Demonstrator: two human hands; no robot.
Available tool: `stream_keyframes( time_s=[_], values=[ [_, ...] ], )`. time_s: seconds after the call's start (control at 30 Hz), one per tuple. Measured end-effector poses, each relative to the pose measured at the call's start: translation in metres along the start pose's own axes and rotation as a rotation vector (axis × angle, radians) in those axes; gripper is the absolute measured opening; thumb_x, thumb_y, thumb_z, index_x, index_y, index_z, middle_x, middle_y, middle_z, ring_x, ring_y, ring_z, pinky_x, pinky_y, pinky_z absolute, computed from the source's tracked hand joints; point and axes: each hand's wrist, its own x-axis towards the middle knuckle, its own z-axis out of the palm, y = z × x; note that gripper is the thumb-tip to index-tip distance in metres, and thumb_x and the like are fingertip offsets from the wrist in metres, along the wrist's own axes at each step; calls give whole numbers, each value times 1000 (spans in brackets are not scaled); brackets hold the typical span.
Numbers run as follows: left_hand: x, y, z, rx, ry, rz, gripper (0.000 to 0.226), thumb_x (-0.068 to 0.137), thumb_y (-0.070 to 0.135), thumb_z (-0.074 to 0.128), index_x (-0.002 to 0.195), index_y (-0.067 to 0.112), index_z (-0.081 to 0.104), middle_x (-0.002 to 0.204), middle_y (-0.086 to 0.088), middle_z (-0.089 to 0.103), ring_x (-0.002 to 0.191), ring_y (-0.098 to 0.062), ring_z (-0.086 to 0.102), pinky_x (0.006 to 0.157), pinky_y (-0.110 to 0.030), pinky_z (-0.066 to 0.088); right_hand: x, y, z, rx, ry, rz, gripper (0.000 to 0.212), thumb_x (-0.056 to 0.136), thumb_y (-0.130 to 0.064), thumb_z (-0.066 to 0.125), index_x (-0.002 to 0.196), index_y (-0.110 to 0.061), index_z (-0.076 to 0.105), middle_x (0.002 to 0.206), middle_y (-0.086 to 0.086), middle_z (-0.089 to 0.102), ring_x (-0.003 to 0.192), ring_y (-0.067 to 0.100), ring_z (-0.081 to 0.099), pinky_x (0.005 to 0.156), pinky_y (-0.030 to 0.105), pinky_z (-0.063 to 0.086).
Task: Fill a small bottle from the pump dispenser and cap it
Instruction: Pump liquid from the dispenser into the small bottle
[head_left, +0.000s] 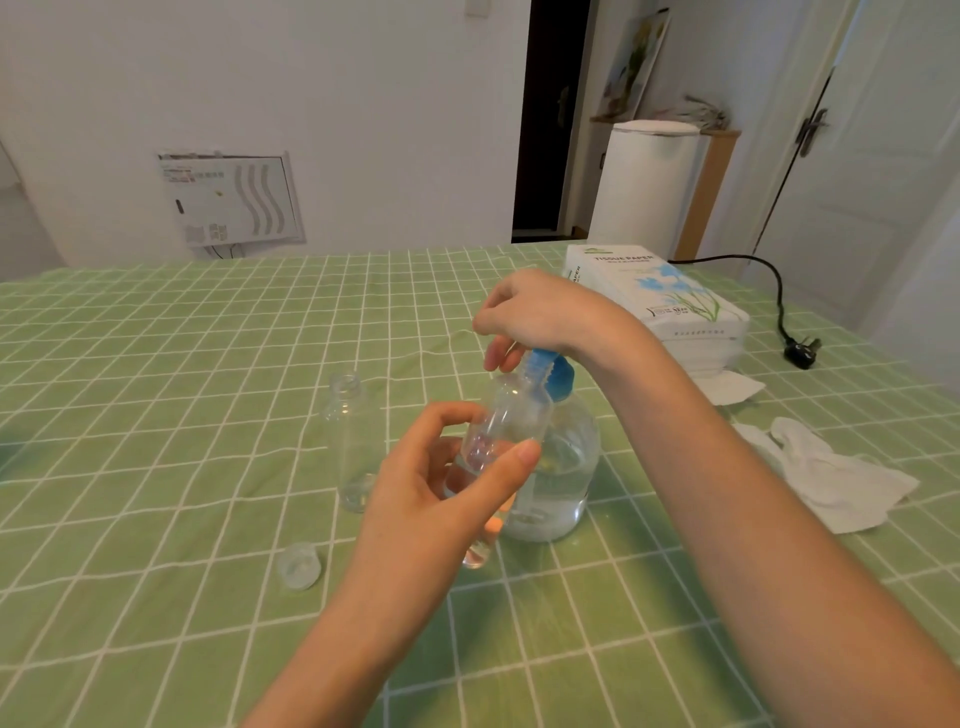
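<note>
Clear small bottle (511, 415) in the left grip (436, 499), bright blue pump head (553, 376) under the right grip (540, 317), colourless liquid in the clear dispenser (566, 483), pale green surface (156, 389) with white grid lines, white tissue pack (670, 296) with blue flowers beyond the right grip, black plug (800, 353)

The dispenser (566, 467) stands near the middle of the tabletop (156, 364). The right hand (540, 312) is curled over its top. The left hand (441, 499) holds a bottle (511, 415) tilted in front of it, mouth up at the spout. A second bottle (353, 441) stands upright just left of the left hand. A cap (300, 565) lies nearer the person, left of the left wrist. A tissue pack (660, 296) lies behind and right of the dispenser. Loose tissues (831, 478) lie right of the right forearm, and a plug (802, 352) lies beyond them.
</note>
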Motion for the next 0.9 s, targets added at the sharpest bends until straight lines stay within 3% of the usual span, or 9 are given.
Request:
stream_keyframes(
  time_s=[0.2, 0.3, 0.4, 0.53, 0.63, 0.9],
  values=[
    [-2, 0, -2, -6, -9, -6, 27, 67, 45, 76, 89, 37, 63, 73, 1, 71, 59, -10, 61, 51, -14, 44, -1, 2, 3, 10, 5, 5, 37, 91, -20, 51, 119, 2, 59, 111, 20, 70, 108, 35, 64, 97, 47, 49],
    [-1, 1, -1, 3, -9, -3, 30, 64, 47, 74, 91, 37, 62, 75, 1, 71, 62, -14, 63, 51, -18, 46, -2, -1, 0, 34, 21, -13, 42, 90, -20, 51, 124, 5, 56, 92, 13, 74, 107, 37, 63, 94, 43, 52],
    [0, 1, 0, -2, -4, 5, 33, 60, 51, 72, 89, 38, 62, 74, 3, 70, 65, -17, 65, 51, -21, 47, -3, -5, -5, 23, 36, -14, 44, 91, -21, 51, 126, 4, 54, 76, 5, 71, 97, 34, 68, 76, 32, 49],
    [2, 3, 1, -18, -3, 6, 25, 65, 43, 72, 88, 36, 63, 69, 5, 69, 61, -13, 61, 50, -19, 46, -4, -7, -6, 3, 26, -17, 44, 90, -20, 49, 126, 4, 54, 94, 13, 74, 107, 36, 64, 93, 46, 50],
    [1, 3, 2, -28, 0, 1, 27, 65, 40, 72, 90, 33, 64, 70, 6, 69, 63, -14, 62, 50, -19, 47, -2, -5, -4, 9, 22, -12, 40, 90, -21, 50, 121, 4, 57, 110, 22, 69, 109, 37, 63, 98, 49, 48],
    [-1, 0, -1, -35, 5, -18, 27, 65, 39, 73, 89, 33, 63, 71, 2, 69, 59, -12, 58, 49, -18, 44, 0, 3, 5, 17, -4, 10, 40, 91, -21, 51, 122, 4, 57, 109, 22, 70, 109, 38, 63, 97, 50, 48]
  ],
)
